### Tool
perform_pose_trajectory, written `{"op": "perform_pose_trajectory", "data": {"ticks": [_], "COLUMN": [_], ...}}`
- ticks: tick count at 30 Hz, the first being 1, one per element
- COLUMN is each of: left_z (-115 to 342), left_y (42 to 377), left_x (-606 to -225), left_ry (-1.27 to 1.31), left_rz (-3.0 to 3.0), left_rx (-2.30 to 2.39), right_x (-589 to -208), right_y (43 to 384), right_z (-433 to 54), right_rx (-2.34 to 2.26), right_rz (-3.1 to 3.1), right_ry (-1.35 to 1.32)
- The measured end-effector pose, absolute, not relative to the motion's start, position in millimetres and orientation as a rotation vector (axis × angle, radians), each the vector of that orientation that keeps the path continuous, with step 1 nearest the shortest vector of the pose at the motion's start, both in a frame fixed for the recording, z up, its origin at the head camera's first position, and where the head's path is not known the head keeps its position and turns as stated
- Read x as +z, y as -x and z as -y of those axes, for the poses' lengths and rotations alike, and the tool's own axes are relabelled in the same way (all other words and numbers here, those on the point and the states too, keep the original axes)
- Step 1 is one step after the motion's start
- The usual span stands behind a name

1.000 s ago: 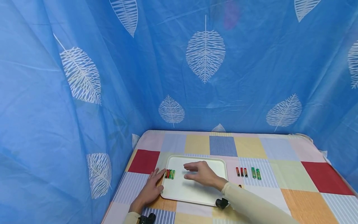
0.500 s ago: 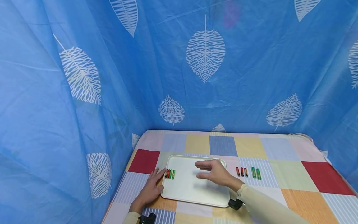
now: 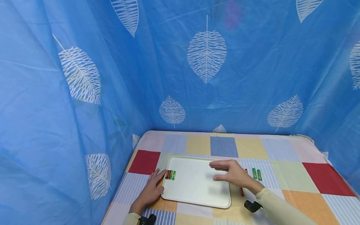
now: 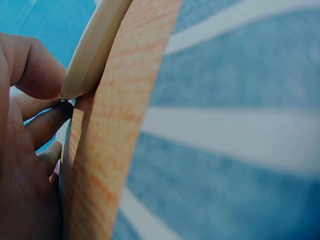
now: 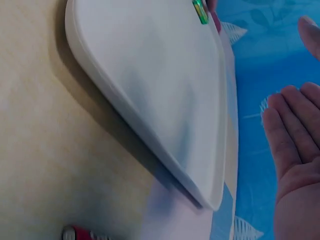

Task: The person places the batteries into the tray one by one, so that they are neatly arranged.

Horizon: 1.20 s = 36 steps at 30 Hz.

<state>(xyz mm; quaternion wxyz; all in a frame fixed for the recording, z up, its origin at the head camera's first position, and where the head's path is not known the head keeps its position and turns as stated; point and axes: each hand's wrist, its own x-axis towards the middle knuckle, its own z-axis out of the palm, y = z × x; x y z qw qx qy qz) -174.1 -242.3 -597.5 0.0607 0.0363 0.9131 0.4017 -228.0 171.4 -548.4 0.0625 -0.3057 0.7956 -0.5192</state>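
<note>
A cream rectangular tray [image 3: 197,197] lies on the table. My left hand [image 3: 150,190] rests at its left edge, fingers loosely spread; in the left wrist view the thumb [image 4: 42,75] touches the tray rim [image 4: 95,55]. Just inside that edge, red batteries [image 3: 168,174] and green batteries [image 3: 172,175] lie side by side. My right hand [image 3: 232,172] hovers above the tray's right side, holding nothing. Its fingers are extended with the thumb apart, as the right wrist view also shows on the palm [image 5: 300,170].
Two green batteries [image 3: 257,174] lie on the table right of the right hand. A red battery [image 3: 246,171] shows partly behind that hand, and another red battery [image 3: 242,191] lies below its wrist. A patchwork cloth [image 3: 298,175] covers the table; a blue curtain [image 3: 247,68] hangs behind.
My right hand has moved to the right across the tray toward its right edge, and now covers some red batteries on the table. The left hand has stayed in place.
</note>
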Motion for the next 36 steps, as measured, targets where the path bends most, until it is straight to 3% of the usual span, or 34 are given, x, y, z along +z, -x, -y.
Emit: {"op": "perform_pose_trajectory", "data": {"ticks": [21, 36], "left_z": [242.1, 239.4], "left_y": [172.7, 171.8], "left_x": [-595.7, -594.2], "left_ry": [-0.127, -0.107], "left_rz": [-2.766, -2.762], "left_rx": [1.216, 1.200], "right_x": [-542.4, -558.4], "right_y": [206.8, 181.3], "right_z": [-231.8, -278.0], "right_rx": [-1.527, -1.393], "right_rz": [-2.442, -2.445], "right_ry": [0.790, 0.623]}}
